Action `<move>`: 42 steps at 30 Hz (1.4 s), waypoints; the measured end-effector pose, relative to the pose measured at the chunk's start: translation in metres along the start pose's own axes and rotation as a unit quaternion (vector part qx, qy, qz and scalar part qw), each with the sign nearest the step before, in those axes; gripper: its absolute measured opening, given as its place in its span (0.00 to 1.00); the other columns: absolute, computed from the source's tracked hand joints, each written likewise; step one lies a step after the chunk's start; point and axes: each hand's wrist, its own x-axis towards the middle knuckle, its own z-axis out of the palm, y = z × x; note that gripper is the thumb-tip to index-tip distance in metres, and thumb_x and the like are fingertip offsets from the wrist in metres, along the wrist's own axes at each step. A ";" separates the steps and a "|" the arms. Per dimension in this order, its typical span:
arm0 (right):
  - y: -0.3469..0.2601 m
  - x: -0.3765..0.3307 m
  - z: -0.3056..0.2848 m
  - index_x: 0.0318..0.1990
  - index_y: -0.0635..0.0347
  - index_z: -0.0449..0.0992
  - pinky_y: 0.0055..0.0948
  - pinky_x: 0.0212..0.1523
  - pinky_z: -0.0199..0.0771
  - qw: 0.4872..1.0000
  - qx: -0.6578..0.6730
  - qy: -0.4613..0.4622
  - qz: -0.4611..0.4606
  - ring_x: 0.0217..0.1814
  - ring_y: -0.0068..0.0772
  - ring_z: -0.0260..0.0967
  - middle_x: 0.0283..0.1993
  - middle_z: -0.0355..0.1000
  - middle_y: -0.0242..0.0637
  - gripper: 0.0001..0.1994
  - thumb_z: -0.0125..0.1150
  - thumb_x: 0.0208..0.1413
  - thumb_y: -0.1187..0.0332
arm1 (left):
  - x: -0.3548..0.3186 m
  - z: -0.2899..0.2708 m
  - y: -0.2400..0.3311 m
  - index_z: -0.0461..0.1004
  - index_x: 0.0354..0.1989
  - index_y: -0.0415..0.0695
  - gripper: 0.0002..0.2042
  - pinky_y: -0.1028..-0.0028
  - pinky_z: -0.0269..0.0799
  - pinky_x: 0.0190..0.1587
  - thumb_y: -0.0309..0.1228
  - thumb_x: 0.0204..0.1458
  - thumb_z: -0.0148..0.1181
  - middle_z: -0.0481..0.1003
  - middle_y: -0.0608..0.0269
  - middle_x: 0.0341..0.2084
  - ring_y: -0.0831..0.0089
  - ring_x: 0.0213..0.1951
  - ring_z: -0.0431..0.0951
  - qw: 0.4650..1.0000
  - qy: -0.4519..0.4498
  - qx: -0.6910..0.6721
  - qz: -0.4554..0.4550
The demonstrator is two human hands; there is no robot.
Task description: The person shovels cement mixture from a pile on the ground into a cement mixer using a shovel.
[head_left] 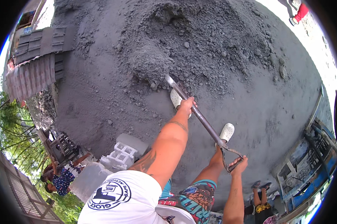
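Note:
Both my hands hold a shovel point(206, 123) that slants across the middle of the view. My left hand point(187, 104) is closed round the shaft, low down toward the blade. At the near end, my right hand point(240, 164) grips the D-shaped handle. The shaft meets a large heap of loose grey sand-like material point(209, 41), and that material covers the blade, so its outline is hidden. Lumps and small stones lie mixed through the heap.
White clogs point(227, 132) are on my feet beside the shaft. Pale hollow blocks point(121, 155) stand at left, below corrugated sheeting point(32, 76). A blue metal frame point(310, 171) is at right. People are at the left point(62, 183), lower right point(263, 209) and top right point(301, 13).

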 end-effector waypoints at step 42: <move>-0.020 -0.138 -0.250 0.19 0.51 0.62 0.37 0.15 0.64 0.921 -0.127 -0.357 -0.095 0.12 0.37 0.57 0.13 0.58 0.34 0.20 0.44 0.55 0.47 | -0.416 -0.255 -0.176 0.69 0.28 0.37 0.10 0.64 0.74 0.23 0.31 0.53 0.59 0.69 0.58 0.18 0.66 0.18 0.72 0.908 0.030 -0.316 0.274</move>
